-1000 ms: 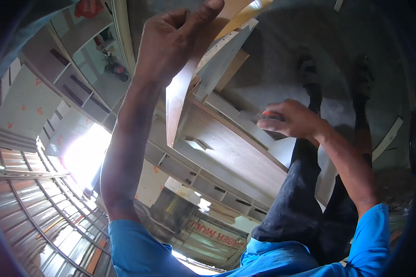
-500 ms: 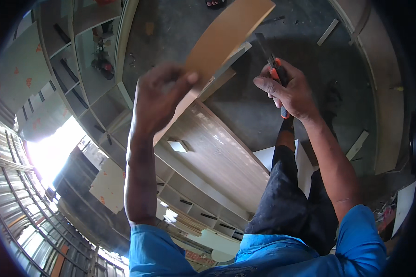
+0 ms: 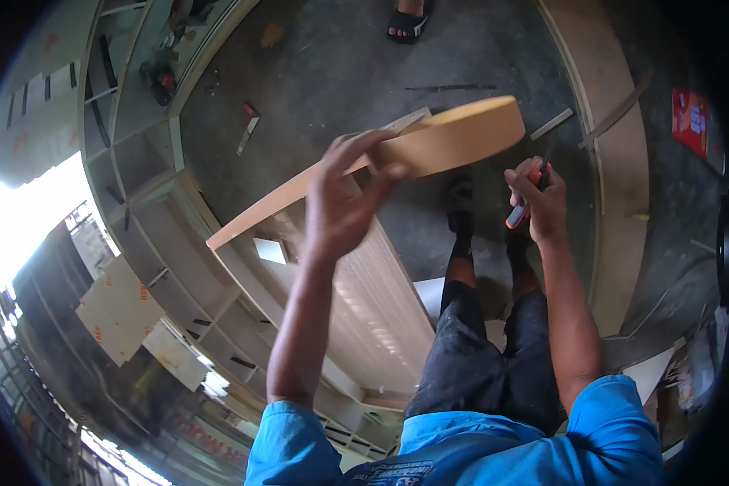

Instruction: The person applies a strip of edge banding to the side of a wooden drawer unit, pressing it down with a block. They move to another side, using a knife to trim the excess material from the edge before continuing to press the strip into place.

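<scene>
Floor [image 3: 316, 81] spreads across the far middle, dark grey and marked by scattered bits. Above it, the left hand [image 3: 344, 190] has its fingers narrowed around a long wood-coloured strip [image 3: 470, 142], which loops over at its right end and runs down toward the near left; whether that lower end touches anything, I cannot tell. The right hand [image 3: 540, 194], to the right of the loop, has its fingers closed round an orange-and-dark tool [image 3: 518, 212].

Beneath the strip and left forearm lies a large wooden box [image 3: 381, 300], partly hidden by both, with a white block [image 3: 270, 250] on it. The person's legs [image 3: 462, 340] stand just right of the box, hemming in that side. Cabinets [image 3: 170, 235] line the left.

Far off, another person's sandalled foot [image 3: 407, 24] stands on the floor, with a thin dark stick [image 3: 449, 87] nearer and a pale stick [image 3: 552, 124] to its right. A small tool [image 3: 249, 132] lies far left. A long board [image 3: 620, 186] borders the right side, with a red packet [image 3: 688, 121] beyond.
</scene>
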Action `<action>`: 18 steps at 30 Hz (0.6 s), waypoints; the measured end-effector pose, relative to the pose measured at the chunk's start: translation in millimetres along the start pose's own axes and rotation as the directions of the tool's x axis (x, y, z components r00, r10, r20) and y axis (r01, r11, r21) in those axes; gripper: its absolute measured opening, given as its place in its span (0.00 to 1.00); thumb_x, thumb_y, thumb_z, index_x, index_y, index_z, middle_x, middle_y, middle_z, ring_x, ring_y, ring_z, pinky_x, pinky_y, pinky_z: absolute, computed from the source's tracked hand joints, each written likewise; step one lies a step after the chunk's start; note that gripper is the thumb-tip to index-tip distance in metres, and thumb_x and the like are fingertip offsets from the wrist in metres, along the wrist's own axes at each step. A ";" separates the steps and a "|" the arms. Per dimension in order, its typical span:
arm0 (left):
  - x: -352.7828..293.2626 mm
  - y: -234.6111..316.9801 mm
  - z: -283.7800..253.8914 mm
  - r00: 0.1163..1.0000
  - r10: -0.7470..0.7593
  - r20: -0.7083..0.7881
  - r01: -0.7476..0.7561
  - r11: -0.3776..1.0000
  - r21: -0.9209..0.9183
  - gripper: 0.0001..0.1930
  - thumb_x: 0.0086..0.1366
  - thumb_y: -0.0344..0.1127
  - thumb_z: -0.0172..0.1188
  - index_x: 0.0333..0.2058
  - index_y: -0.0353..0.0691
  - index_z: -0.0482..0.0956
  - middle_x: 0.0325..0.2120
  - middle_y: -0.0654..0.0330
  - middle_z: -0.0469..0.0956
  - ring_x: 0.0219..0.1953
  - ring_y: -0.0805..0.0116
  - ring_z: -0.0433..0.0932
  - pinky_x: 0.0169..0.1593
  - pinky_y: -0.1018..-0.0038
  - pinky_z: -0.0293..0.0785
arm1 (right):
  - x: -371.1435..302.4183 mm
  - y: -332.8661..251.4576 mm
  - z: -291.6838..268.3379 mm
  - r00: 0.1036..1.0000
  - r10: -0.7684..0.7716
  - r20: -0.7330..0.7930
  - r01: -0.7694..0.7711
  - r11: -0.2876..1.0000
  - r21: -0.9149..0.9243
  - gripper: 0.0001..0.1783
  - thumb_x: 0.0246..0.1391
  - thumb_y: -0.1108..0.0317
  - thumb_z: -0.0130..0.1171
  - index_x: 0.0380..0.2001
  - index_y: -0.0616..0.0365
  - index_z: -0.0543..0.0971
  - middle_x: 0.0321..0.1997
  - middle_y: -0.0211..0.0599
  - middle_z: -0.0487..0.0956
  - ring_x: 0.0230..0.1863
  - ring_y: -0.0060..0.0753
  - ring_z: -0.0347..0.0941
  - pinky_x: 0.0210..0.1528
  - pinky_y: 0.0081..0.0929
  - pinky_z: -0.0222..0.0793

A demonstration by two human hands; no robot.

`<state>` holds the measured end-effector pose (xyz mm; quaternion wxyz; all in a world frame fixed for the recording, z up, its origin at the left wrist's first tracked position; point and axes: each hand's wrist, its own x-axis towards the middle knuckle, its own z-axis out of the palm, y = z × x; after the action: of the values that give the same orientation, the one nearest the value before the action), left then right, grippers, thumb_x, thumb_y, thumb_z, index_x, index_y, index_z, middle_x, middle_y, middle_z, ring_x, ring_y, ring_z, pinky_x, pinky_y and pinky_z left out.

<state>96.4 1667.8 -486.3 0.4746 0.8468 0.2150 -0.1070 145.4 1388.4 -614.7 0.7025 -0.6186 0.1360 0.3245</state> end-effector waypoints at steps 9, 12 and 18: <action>41.6 12.5 94.6 0.957 0.226 -0.181 -0.193 0.964 0.186 0.23 0.63 0.29 0.65 0.57 0.39 0.77 0.55 0.48 0.77 0.63 0.54 0.73 0.64 0.59 0.67 | 33.3 -38.5 60.8 0.981 0.193 -0.019 -0.154 0.835 0.528 0.26 0.64 0.48 0.61 0.52 0.60 0.75 0.46 0.37 0.81 0.18 0.13 0.63 0.22 0.15 0.61; 33.7 -7.6 86.3 0.918 0.228 -0.326 -0.265 0.962 -0.072 0.21 0.63 0.27 0.63 0.56 0.39 0.77 0.60 0.46 0.73 0.66 0.50 0.69 0.67 0.57 0.64 | 64.6 -19.2 64.7 0.973 0.229 -0.019 -0.176 0.796 0.580 0.15 0.62 0.58 0.65 0.44 0.55 0.77 0.38 0.29 0.78 0.18 0.12 0.63 0.23 0.14 0.61; 34.1 -74.9 33.4 0.918 0.029 -0.396 0.047 0.983 0.179 0.13 0.68 0.38 0.62 0.46 0.37 0.83 0.46 0.48 0.81 0.55 0.51 0.78 0.59 0.60 0.71 | 115.6 45.6 60.6 0.904 0.427 -0.031 -0.322 0.726 0.608 0.08 0.60 0.66 0.66 0.34 0.49 0.75 0.26 0.20 0.71 0.19 0.11 0.65 0.22 0.16 0.60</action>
<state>92.4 1682.6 -573.7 0.3400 0.8902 0.2998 0.0451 191.2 1480.8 -706.8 0.7645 -0.3543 0.4114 0.3477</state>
